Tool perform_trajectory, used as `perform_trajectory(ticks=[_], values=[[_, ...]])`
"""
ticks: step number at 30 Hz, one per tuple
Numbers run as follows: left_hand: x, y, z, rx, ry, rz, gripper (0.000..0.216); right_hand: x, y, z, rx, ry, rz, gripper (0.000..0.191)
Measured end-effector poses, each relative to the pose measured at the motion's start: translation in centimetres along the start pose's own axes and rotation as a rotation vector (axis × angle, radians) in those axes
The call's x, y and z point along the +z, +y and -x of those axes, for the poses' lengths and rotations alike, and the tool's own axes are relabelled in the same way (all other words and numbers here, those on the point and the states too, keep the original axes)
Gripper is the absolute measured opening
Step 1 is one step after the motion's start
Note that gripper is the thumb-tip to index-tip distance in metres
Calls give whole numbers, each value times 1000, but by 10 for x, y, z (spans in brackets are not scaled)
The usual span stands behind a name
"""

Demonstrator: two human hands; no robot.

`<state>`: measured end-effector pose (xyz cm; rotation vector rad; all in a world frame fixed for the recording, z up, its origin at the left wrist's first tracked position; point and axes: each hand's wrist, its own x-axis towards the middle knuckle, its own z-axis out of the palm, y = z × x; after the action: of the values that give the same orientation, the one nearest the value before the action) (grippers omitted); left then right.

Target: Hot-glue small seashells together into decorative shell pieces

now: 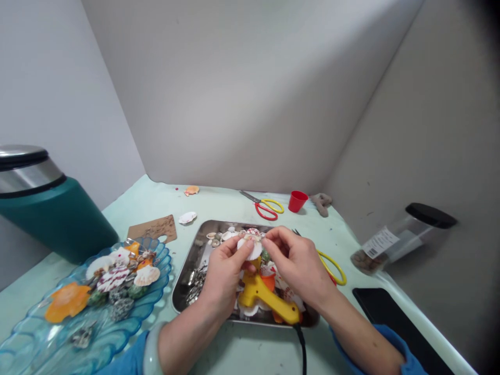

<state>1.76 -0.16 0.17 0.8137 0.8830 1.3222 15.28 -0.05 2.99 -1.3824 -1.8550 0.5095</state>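
Observation:
A white seashell (250,249) is held up over the metal tray (180,291), pinched between the thumb and fingers of my left hand (224,268). My right hand (297,260) has its thumb and fingertips closed at the shell's right upper edge. Something small and pale lies along the top of that shell, too small to name. Under my hands a yellow hot glue gun (265,299) lies across the tray, its black cord (301,344) running toward me. Around it the tray holds several shells (222,237) and small grey pieces (197,281), partly hidden by my hands.
To the left are a blue scalloped dish (113,336) of shells and stones, a teal bottle (66,213) and brown cardboard (156,229). Scissors (263,203), a red cup (297,201) and grey lumps (322,203) lie behind. A clear jar (398,239) and black phone (390,317) are right.

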Motion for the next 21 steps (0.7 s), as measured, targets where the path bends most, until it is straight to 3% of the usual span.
perform_trajectory(ticks=[7,21], values=[[1,2,2,7,-43,17,21,2,-2,0,75,-6,-52,15],[1,2,0,-54,-10,86,20,2,-2,0,86,28,-10,14]])
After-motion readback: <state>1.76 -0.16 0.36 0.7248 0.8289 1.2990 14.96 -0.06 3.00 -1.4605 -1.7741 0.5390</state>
